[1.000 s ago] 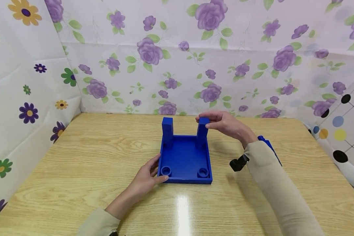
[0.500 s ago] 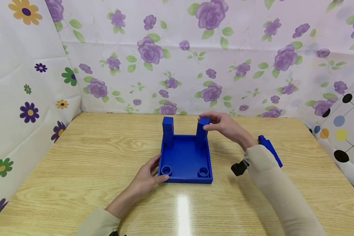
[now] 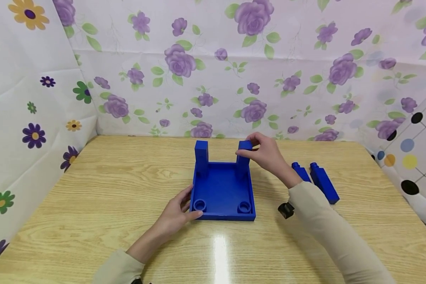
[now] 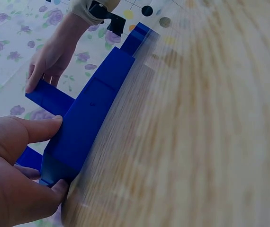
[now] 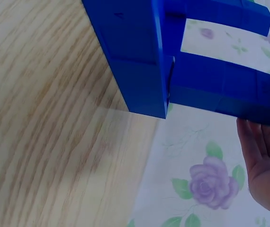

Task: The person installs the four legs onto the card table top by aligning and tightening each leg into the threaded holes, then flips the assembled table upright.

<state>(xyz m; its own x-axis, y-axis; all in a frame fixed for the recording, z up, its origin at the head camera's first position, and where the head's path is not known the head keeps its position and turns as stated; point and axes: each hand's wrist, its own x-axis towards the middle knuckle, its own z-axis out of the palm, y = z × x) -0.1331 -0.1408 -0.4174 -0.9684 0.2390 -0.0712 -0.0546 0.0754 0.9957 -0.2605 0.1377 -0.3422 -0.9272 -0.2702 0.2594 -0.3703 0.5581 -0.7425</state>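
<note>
A blue square toy tabletop [image 3: 223, 188] lies with its rimmed underside up, round sockets showing at its two near corners. Two square blue legs stand upright at its far corners: the left leg [image 3: 202, 157] and the right leg [image 3: 244, 161]. My left hand [image 3: 175, 215] holds the near left corner, thumb on the rim and fingers at the side. With thumb and fingers, my right hand [image 3: 266, 154] pinches the top of the right leg. In the right wrist view, the fingers [image 5: 256, 142] touch that leg's end, partly cut off by the frame.
Two more blue legs lie on the wooden table [image 3: 135, 185] to the right: one loose leg [image 3: 324, 183] fully seen, another leg [image 3: 299, 171] partly behind the right sleeve [image 3: 326, 217]. A flowered cloth [image 3: 213, 79] hangs behind the table.
My right hand has turned about the leg's top, its thumb now across the front. The right forearm shifted slightly left, uncovering a second lying leg. The left hand stays put.
</note>
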